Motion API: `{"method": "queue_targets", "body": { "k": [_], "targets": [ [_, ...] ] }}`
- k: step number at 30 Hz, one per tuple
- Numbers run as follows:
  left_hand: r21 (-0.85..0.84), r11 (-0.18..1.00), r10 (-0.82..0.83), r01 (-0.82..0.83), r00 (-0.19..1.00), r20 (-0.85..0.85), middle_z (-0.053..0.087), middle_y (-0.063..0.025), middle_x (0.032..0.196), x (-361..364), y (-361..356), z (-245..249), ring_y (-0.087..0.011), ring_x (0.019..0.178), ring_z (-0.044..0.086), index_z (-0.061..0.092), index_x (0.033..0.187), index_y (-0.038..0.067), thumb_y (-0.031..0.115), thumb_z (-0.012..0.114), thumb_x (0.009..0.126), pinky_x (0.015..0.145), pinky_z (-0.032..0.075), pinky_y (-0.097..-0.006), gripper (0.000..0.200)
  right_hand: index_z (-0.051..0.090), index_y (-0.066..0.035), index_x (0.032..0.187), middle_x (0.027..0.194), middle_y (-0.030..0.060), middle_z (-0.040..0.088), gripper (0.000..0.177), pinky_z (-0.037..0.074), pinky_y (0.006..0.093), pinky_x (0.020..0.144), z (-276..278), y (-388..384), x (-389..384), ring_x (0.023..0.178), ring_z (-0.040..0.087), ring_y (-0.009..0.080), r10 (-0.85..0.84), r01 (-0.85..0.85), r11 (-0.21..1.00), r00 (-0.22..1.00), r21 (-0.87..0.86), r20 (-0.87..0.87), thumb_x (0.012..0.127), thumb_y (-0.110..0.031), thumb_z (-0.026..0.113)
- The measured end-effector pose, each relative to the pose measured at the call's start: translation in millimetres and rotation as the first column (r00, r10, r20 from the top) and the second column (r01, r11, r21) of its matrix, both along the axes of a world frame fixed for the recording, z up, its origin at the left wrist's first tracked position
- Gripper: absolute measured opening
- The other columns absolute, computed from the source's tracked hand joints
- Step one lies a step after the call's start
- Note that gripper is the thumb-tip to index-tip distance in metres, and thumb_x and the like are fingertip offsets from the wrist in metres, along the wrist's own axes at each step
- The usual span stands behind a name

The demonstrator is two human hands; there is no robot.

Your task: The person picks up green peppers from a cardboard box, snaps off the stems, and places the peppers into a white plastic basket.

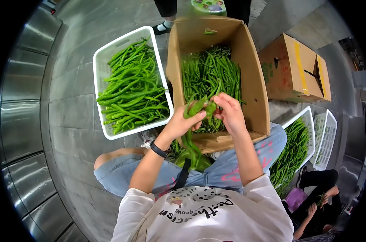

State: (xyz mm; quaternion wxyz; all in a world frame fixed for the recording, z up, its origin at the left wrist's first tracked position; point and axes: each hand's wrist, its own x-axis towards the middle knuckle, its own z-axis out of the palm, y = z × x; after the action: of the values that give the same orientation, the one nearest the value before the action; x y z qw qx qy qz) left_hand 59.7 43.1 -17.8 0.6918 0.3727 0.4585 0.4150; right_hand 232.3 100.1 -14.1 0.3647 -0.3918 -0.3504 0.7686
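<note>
Above the near end of an open cardboard box (260, 92), my left hand (182, 123) is closed round several long green chili peppers (188, 139), whose tips hang down toward my lap. My right hand (232, 113) pinches at the stem end of a green pepper beside them. The stem itself is too small to make out. Inside the box lies a heap of green chili peppers (215, 68). To the left stands a white plastic basket (95, 76) piled with green chili peppers (132, 88).
A closed cardboard box (279, 68) with yellow tape sits at the right. Beyond my right knee are another pepper-filled white basket (311, 125) and a white crate (326, 139). A co-worker (318, 179) sits at lower right; another person's foot (162, 27) is behind the open box.
</note>
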Motion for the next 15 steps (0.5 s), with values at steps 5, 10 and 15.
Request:
{"method": "queue_targets", "body": {
  "k": [5, 10, 15],
  "targets": [
    [0.002, 0.999, -0.038, 0.038, 0.995, 0.089, 0.059, -0.0078, 0.088, -6.7, -8.8, -10.1, -0.009, 0.057, 0.05, 0.05, 0.115, -0.002, 0.021, 0.058, 0.09, 0.049, 0.039, -0.0221, 0.035, 0.053, -0.003, 0.081, 0.07, 0.0028, 0.048, 0.019, 0.033, 0.0226, 0.051, -8.1, -2.7, 0.5, 0.06, 0.041, 0.0094, -0.016, -0.058, 0.971, 0.953, -0.232, -0.302, 0.091, -0.016, 0.045],
    [-0.1, 0.994, -0.016, 0.043, 0.966, 0.258, 0.06, -0.0103, 0.088, -12.2, -15.7, -15.1, -0.0101, 0.056, 0.05, 0.045, 0.121, -0.001, 0.023, 0.06, 0.089, 0.047, 0.039, -0.0224, 0.043, 0.053, -0.003, 0.093, 0.088, 0.0043, 0.056, 0.011, 0.044, 0.0266, 0.068, 4.1, 5.6, -1.7, 0.079, 0.051, 0.0113, 0.127, -0.118, 0.989, 0.986, 0.089, -0.108, 0.084, -0.006, 0.047],
    [-0.095, 0.964, -0.189, 0.249, 0.891, 0.413, 0.06, -0.0112, 0.087, -15.7, -16.0, -7.2, -0.0096, 0.055, 0.051, 0.041, 0.121, 0.004, 0.022, 0.061, 0.088, 0.045, 0.039, -0.0209, 0.042, 0.06, -0.002, 0.09, 0.077, -0.0037, 0.059, 0.014, 0.04, 0.0189, 0.061, 10.3, 7.6, -10.4, 0.064, 0.048, 0.0033, 0.431, -0.455, 0.88, 0.886, 0.14, 0.169, 0.09, -0.015, 0.058]
  ]
}}
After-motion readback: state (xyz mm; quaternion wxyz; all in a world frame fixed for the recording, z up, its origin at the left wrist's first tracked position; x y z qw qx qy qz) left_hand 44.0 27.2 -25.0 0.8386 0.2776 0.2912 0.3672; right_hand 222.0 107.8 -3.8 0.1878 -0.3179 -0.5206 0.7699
